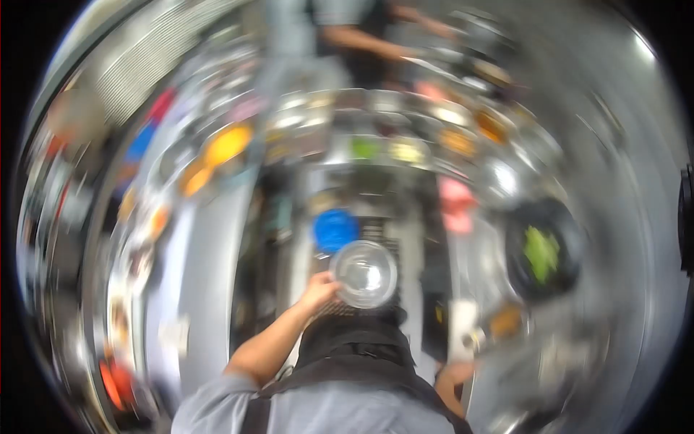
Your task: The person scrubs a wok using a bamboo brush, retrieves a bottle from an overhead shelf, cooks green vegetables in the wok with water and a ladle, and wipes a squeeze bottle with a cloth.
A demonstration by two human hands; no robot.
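My left hand (320,291) is closed on the rim of a clear round bowl (365,275), held in front of my dark apron. No contents can be made out in the bowl. Just beyond it is a round blue object (336,230), perhaps a lid or a bowl; the blur hides which. Low on the right, my right hand (457,373) is beside the counter edge, close to a small brownish item (506,320). Its fingers are smeared, so what it touches or holds does not show.
Ahead, several containers of food, among them green pieces (364,149) and pale yellow pieces (407,150), line a counter. A black bowl of greens (541,253) stands right, near a pink item (456,204). Another person (361,40) works at the far side.
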